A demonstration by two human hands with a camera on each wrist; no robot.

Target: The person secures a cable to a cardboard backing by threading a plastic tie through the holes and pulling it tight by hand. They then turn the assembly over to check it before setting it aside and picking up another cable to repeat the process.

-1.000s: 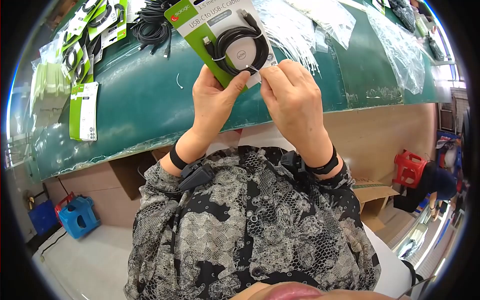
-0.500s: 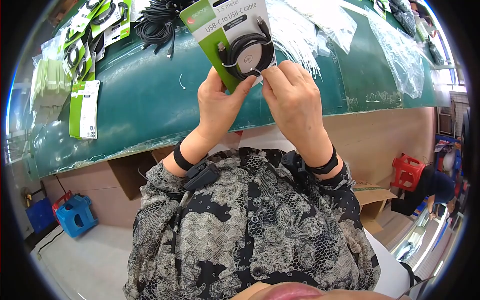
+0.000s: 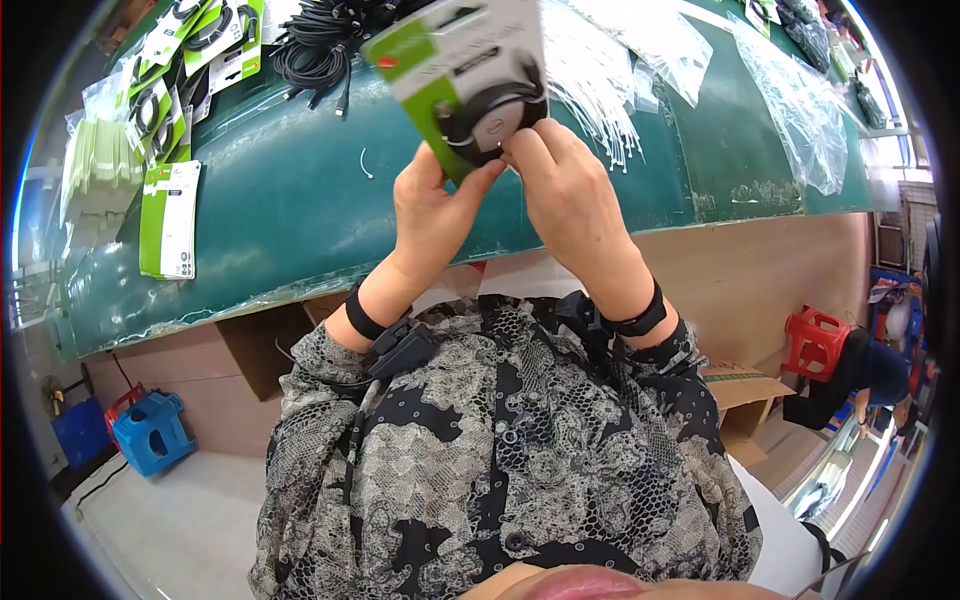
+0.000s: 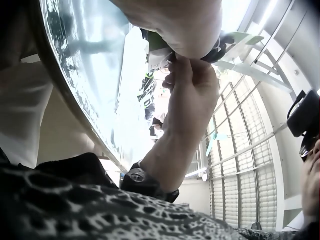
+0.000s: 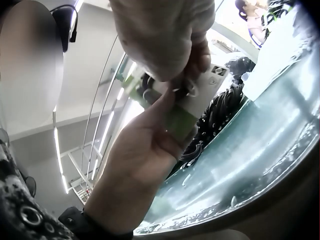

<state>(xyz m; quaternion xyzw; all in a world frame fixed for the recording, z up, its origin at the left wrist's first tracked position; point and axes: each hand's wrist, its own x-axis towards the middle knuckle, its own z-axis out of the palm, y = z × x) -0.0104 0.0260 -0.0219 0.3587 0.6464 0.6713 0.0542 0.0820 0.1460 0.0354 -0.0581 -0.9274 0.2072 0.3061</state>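
Note:
A green-and-white cable card (image 3: 412,82) labelled as USB-C is held up over the table, blurred. A coiled black cable (image 3: 512,98) is fixed to its front. My left hand (image 3: 437,210) grips the card's lower edge, thumb in front and the other fingers hidden behind. At the coil's bottom, my right hand (image 3: 575,195) pinches a white cable tie, its fingertips close to the left thumb. In the right wrist view, the tie's white loop (image 5: 193,90) shows beside the fingers.
Loose black cables (image 3: 315,55) lie beyond the card, with many white cable ties (image 3: 600,90) to their right. Left are stacked blank cards (image 3: 168,220) and packed cable cards (image 3: 205,40). One loose tie (image 3: 366,163) lies on the green table (image 3: 270,240).
The card has shifted a little to the right and its face now tilts away, blurred. My right hand has moved left and in against the bottom of the coil. My left hand keeps its grip.

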